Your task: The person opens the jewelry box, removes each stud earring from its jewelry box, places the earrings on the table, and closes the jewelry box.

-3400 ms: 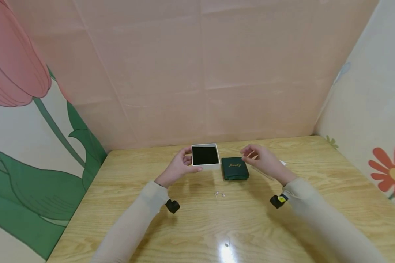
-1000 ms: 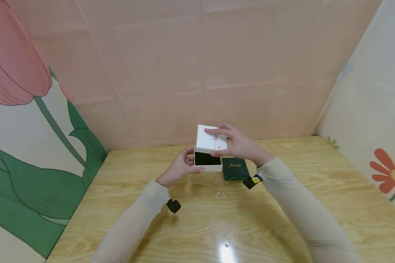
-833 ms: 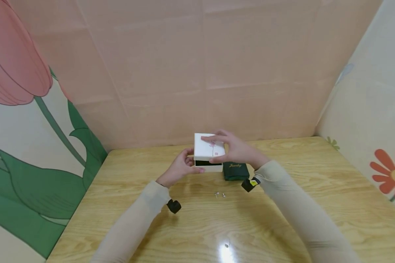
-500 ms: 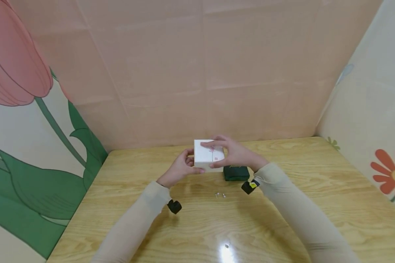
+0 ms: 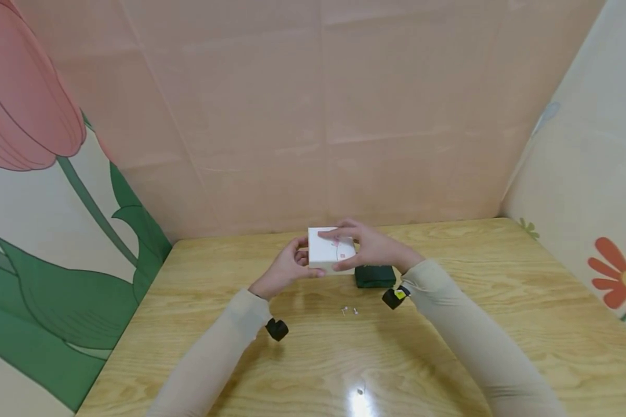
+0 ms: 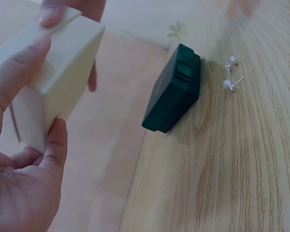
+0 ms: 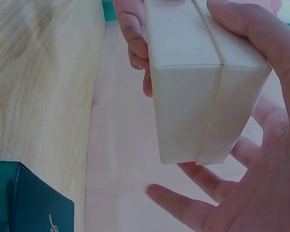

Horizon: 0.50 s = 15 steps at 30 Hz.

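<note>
Above the table I hold a small white cardboard box (image 5: 323, 249) with a pink flower print on its lid. My left hand (image 5: 284, 267) grips the lower part from the left, thumb in front and fingers behind and below, as the left wrist view shows. From the right, my right hand (image 5: 378, 246) grips the lid (image 7: 246, 63) between thumb and fingers. The lid sits over the base (image 7: 188, 106), with a seam visible between them. Just right of and below the box, a dark green jewelry box (image 6: 171, 92) rests on the table, partly hidden by my right hand in the head view.
A pair of small silver stud earrings (image 6: 230, 72) lies on the wooden table (image 5: 302, 359), nearer to me than the boxes. Closer still, a tiny item (image 5: 360, 391) lies by a bright reflection. A pink backdrop (image 5: 240, 145) rises behind the table.
My right hand has brought the white lid over from the right and lowered it onto the base, covering the black interior. My left hand has kept its grip on the base.
</note>
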{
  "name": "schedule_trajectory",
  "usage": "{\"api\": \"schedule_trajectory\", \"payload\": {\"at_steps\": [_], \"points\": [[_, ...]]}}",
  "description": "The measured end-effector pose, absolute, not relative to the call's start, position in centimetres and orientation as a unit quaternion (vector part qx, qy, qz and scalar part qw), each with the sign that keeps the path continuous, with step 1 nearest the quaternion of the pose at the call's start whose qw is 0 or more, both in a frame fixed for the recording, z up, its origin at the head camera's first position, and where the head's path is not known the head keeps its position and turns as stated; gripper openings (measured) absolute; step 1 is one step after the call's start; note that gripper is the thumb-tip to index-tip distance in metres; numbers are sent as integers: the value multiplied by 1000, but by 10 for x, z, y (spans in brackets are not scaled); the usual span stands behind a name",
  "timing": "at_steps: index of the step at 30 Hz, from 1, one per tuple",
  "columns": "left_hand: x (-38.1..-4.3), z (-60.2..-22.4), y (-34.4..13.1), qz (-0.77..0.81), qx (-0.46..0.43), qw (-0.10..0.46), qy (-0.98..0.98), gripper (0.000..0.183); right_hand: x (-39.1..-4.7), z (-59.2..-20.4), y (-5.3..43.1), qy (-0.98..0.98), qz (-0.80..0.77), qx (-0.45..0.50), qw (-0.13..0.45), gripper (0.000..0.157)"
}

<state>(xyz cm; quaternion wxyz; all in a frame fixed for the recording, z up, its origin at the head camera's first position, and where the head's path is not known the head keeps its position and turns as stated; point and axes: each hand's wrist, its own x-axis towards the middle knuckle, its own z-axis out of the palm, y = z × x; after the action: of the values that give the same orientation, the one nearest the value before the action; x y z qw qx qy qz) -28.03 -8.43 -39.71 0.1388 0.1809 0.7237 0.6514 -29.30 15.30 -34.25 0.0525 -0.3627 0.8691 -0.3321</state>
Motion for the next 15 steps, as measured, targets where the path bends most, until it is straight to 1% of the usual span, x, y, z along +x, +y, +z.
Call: {"api": "schedule_trajectory", "payload": {"at_steps": [5, 15], "points": [[-279, -397, -84, 657, 183, 138, 719, 84, -293, -344, 153, 870, -333, -356, 65, 73], [-276, -392, -85, 656, 189, 158, 714, 87, -293, -346, 153, 872, -339, -347, 64, 74]]}}
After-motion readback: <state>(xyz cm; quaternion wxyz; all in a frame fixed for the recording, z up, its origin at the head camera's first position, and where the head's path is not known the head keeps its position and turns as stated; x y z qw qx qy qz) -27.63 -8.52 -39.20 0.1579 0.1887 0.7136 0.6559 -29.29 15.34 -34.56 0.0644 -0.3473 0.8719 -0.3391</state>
